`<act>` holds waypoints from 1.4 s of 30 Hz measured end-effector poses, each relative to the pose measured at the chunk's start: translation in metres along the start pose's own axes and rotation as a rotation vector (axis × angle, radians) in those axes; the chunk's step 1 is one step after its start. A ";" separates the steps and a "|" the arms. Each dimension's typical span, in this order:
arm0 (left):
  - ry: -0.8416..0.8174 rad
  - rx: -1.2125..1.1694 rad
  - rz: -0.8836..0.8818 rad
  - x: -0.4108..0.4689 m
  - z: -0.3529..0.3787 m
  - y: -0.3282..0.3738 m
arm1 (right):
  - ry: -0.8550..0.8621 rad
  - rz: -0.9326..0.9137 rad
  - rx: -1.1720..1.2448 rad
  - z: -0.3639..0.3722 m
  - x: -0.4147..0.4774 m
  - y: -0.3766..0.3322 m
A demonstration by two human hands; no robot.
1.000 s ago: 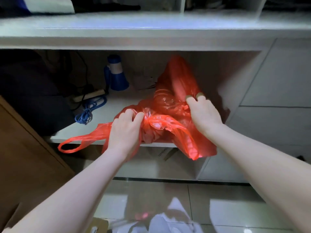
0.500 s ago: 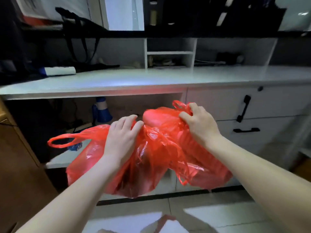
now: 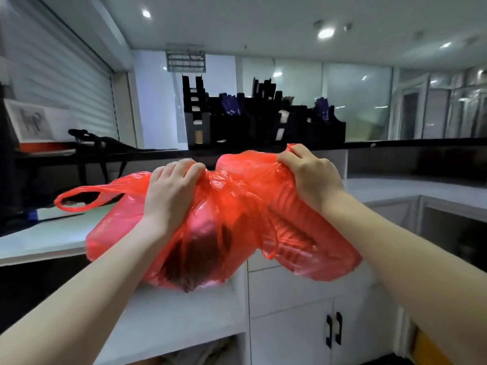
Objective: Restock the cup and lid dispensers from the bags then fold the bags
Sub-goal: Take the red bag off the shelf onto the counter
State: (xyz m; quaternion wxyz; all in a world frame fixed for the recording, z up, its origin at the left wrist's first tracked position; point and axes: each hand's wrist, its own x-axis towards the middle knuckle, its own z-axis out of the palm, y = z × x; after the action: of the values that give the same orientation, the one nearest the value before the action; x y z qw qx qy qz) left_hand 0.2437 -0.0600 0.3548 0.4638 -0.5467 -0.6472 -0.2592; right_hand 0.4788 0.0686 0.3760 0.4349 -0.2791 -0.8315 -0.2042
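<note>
Head, left hand (image 3: 171, 192), right hand (image 3: 313, 177) gripping red bags (image 3: 237, 206)

**Supporting surfaces**

A white tabletop (image 3: 52, 241) extends below and to the left of the left hand (image 3: 171, 191); on it lies a white item with a blue end (image 3: 39, 214). Beyond the right hand (image 3: 311, 177), a dark upper ledge (image 3: 395, 143) carries black dispensers (image 3: 263, 122). A black bag (image 3: 105, 140) lies beyond the left hand.

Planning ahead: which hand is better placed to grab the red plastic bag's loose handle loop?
Left: left hand grips the red plastic bag beside the loop; right hand holds its far end.
</note>
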 end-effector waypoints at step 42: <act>-0.516 -0.234 -0.564 0.235 0.304 -0.102 | -0.319 0.783 0.177 0.290 0.262 0.166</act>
State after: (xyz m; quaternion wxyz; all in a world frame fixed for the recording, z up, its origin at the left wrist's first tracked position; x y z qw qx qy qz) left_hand 0.0573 0.2785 0.4481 0.1312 -0.4438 -0.8333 -0.3023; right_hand 0.2868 0.4389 0.4553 0.3676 -0.5633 -0.7340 0.0939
